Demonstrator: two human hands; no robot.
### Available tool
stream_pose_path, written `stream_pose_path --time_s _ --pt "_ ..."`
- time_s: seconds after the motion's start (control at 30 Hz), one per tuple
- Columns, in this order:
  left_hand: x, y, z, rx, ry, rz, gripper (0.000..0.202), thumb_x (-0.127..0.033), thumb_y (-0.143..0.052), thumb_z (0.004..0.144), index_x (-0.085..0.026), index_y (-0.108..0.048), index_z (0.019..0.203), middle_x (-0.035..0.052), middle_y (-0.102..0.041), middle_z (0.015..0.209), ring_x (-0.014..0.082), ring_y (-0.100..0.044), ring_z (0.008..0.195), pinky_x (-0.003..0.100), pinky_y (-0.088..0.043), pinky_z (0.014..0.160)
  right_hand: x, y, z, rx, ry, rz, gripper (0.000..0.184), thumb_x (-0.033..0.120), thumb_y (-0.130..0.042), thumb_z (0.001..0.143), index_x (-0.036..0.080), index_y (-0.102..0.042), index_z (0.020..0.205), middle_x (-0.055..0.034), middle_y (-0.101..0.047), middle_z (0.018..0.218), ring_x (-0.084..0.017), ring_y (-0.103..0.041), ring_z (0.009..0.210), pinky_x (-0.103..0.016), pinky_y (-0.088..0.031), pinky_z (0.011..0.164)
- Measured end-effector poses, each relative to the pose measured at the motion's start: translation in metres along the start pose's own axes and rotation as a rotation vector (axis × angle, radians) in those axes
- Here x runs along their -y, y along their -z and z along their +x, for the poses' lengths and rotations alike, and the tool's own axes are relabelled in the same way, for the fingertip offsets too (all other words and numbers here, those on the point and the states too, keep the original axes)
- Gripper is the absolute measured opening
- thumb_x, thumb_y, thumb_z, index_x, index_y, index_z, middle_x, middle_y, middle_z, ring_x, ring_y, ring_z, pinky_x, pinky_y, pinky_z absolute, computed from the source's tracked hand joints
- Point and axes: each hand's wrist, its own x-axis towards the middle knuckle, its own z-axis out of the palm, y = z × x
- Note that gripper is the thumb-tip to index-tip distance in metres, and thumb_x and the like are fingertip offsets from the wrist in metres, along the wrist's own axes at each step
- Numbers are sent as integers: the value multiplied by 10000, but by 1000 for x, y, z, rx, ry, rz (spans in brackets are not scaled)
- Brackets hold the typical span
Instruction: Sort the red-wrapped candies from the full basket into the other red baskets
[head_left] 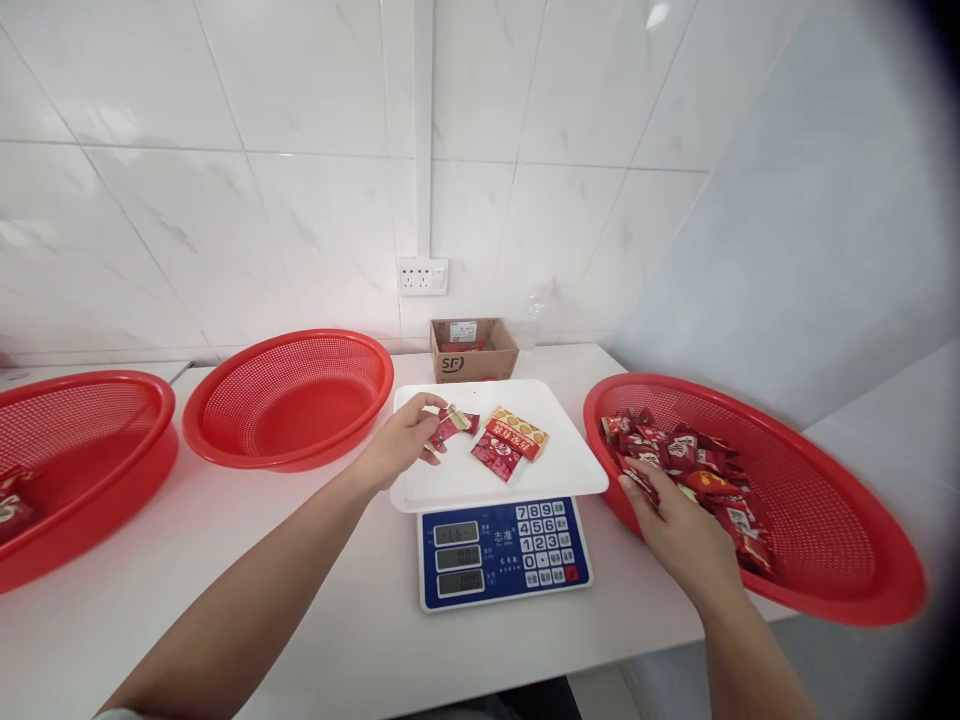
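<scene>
My left hand (405, 440) is over the left side of the scale's white tray (562, 478), its fingers closed on a small pink and pale-yellow snack packet (450, 424). Beside that packet on the tray lie a red snack packet (496, 456) and an orange-and-red one (517, 432), partly overlapping. My right hand (679, 535) reaches over the near rim of the right red basket (840, 510). Its fingers are closed around a dark red snack packet (641, 482), against a heap of similar packets (697, 455). The blue scale panel (502, 555) faces me below the tray.
An empty-looking red basket (300, 400) stands to the left of the scale. Farther left, another red basket (90, 430) holds a few red packets. A small cardboard box (474, 362) sits behind the tray, below a wall socket (423, 276). The tiled wall bounds the table.
</scene>
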Motion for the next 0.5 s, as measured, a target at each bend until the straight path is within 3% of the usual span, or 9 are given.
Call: stream_pose_path --time_s 0.13,0.3,0.33,0.4,0.47,0.5 --pt "-5 7 -4 82 82 -314 203 -317 -457 859 -227 -476 1041 32 -568 922 125 -578 746 277 -518 632 -1 1 3 -4 -35 52 518 523 -305 849 253 -546 1220 -100 -630 1173 -343 -609 967 -456 -476 727" --pt "-9 -4 -15 117 82 -472 232 -363 -611 784 -191 -528 917 10 -562 871 82 -535 673 220 -472 609 37 11 -6 -345 1 441 456 482 -360 832 183 -594 1085 -129 -647 1087 -289 -581 1022 -395 -433 885" --pt "-11 -10 -18 131 60 -467 252 -356 -666 739 -180 -541 869 -1 -558 819 77 -514 644 207 -451 583 50 11 -9 -325 43 541 444 513 -391 806 181 -616 998 -121 -671 981 -277 -612 923 -379 -458 839" --pt "-15 -23 -24 175 0 -429 270 -359 -707 694 -157 -577 816 4 -560 756 102 -503 665 221 -433 581 79 9 -15 -27 207 661 425 577 -469 747 184 -621 800 -69 -658 706 -235 -614 669 -322 -496 634" --pt "-17 -36 -27 187 -63 -340 265 -387 -670 724 -158 -602 839 5 -564 760 106 -489 671 233 -421 602 103 3 -17 213 440 761 400 565 -487 764 185 -611 772 -33 -633 675 -194 -581 619 -275 -470 559" --pt "-17 -41 -29 184 -74 -317 269 -401 -648 739 -159 -602 844 1 -557 748 107 -480 666 236 -417 603 112 1 -18 274 515 788 391 558 -489 774 184 -603 746 -21 -615 650 -180 -565 604 -260 -458 542"
